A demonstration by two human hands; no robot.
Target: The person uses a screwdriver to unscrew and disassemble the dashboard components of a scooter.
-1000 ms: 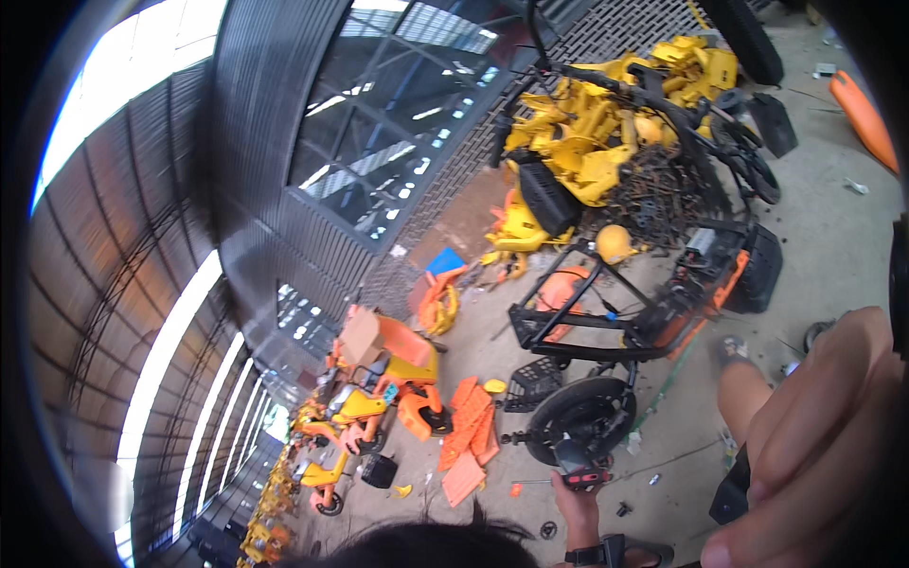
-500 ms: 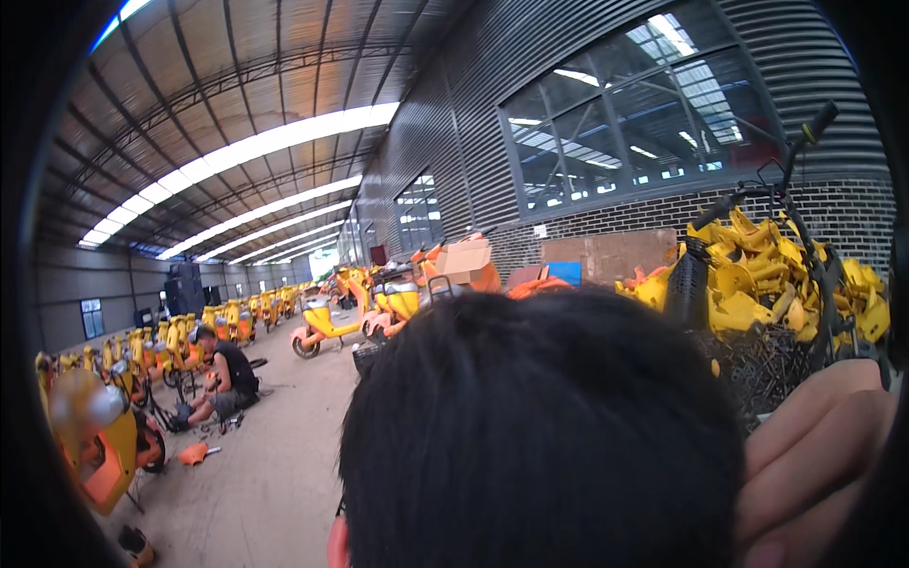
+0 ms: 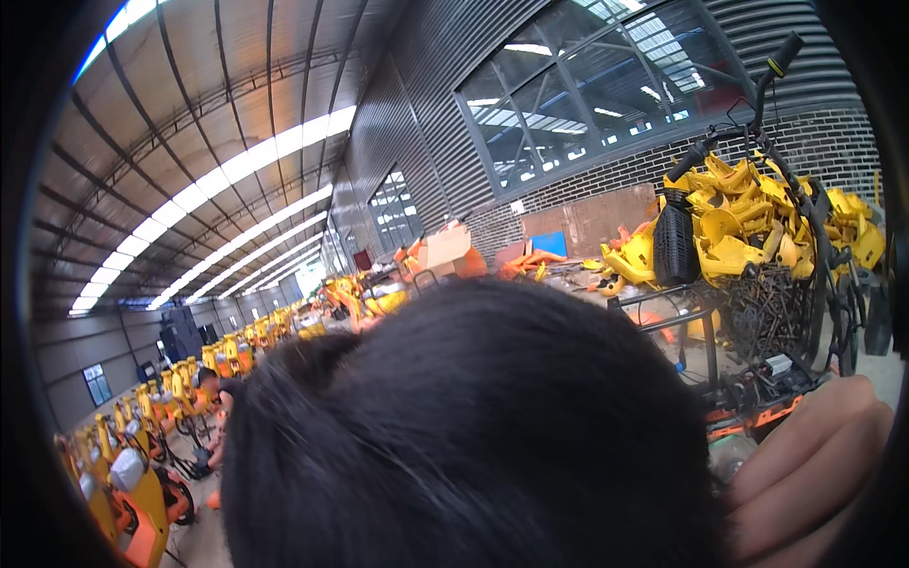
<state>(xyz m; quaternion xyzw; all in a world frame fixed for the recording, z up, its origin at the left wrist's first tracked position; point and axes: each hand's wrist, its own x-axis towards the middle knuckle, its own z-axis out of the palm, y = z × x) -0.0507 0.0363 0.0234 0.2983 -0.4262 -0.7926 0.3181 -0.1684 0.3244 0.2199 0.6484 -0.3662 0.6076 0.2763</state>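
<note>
A head of dark hair (image 3: 473, 426) fills the lower middle and hides much of what lies behind it. At the lower right edge is a hand, taken as my right hand (image 3: 814, 464), with its fingers bent and pressed together. Its fingertips are out of sight beside the hair, so what they hold cannot be made out. My left hand does not show. Just above the right hand stands a stripped scooter frame (image 3: 712, 346) with black handlebars (image 3: 757, 104), a black basket (image 3: 675, 241) and orange lower parts.
Behind the frame rise a heap of yellow plastic panels (image 3: 739, 213) and a pile of dark metal parts (image 3: 772, 308). Rows of yellow scooters (image 3: 142, 417) line the left side, where a person (image 3: 220, 388) sits low, partly hidden. A cardboard box (image 3: 450, 251) lies near the wall.
The view has tilted and shifted. The dark hair now reaches farther left and covers part of the seated person. More of the scooter frame shows. The right hand keeps its bent shape.
</note>
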